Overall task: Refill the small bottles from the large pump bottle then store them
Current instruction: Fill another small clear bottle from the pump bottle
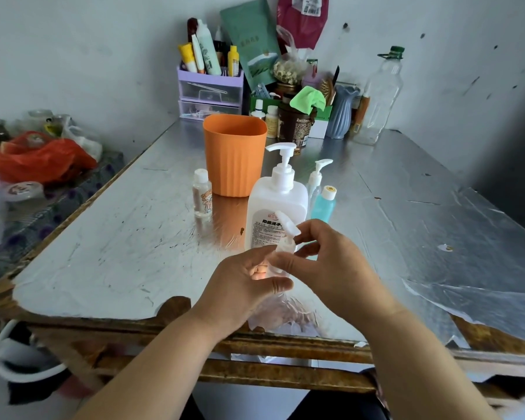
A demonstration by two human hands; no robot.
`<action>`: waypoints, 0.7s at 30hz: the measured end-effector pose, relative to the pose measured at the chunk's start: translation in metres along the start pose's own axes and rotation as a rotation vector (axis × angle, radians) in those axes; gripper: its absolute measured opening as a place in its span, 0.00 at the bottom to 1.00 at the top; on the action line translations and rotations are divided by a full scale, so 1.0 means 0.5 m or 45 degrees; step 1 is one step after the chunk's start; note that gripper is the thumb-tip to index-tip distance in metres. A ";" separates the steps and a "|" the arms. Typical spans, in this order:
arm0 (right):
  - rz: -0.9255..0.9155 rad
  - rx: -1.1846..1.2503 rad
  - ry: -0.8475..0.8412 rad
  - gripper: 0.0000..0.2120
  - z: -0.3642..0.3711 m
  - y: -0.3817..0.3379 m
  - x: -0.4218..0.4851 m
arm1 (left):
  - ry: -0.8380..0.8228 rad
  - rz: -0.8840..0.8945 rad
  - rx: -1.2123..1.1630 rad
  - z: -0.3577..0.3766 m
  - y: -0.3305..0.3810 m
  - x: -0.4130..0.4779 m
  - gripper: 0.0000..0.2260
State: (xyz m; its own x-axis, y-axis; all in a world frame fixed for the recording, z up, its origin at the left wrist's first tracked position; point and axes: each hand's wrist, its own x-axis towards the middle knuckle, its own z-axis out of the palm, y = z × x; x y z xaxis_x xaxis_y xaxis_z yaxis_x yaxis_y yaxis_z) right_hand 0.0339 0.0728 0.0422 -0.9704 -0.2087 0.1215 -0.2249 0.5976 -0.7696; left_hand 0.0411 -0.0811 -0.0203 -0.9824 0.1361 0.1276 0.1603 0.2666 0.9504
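Observation:
A large white pump bottle (278,207) stands mid-table. Just in front of it my left hand (249,283) grips a small clear bottle (278,266), mostly hidden by my fingers. My right hand (322,259) pinches that bottle's white pump cap (286,234) at the neck. Behind the large bottle stand a small clear pump bottle (315,177) and a small turquoise bottle with a pale cap (324,204). A small clear bottle with a cartoon label (202,195) stands to the left, beside an orange cup (235,154).
The foil-covered table (119,237) has a worn wooden front edge. At the back stand a purple drawer organiser (209,92), jars, a blue vase (343,113) and a tall clear bottle (379,95). Red bags (37,159) lie on a surface to the left.

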 end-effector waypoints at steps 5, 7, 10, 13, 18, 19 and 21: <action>0.054 0.230 -0.053 0.05 -0.005 0.012 0.002 | 0.033 0.019 -0.053 0.001 0.001 0.003 0.20; 0.092 0.293 -0.019 0.09 -0.001 0.018 0.003 | 0.042 0.017 -0.057 0.002 0.002 0.002 0.19; 0.084 0.310 -0.099 0.09 0.005 0.020 0.000 | 0.020 0.012 -0.087 0.002 -0.001 0.004 0.19; 0.063 0.313 -0.062 0.07 0.011 0.019 0.003 | 0.013 0.017 -0.119 0.001 0.000 0.004 0.20; 0.070 0.409 -0.108 0.12 0.013 0.021 0.001 | 0.007 0.037 -0.095 0.000 0.004 0.003 0.18; 0.066 0.401 -0.104 0.10 0.015 0.023 0.002 | 0.011 0.030 -0.109 0.000 0.005 0.002 0.18; 0.082 0.408 -0.049 0.10 0.018 0.026 0.004 | 0.017 0.013 -0.129 0.000 0.006 0.001 0.18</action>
State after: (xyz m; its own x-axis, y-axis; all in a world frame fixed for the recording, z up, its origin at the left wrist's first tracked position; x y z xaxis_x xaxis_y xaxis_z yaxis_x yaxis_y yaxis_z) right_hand 0.0297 0.0732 0.0269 -0.9763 -0.2113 0.0467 -0.1177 0.3375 -0.9339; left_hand 0.0410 -0.0802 -0.0173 -0.9821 0.1258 0.1403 0.1604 0.1673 0.9728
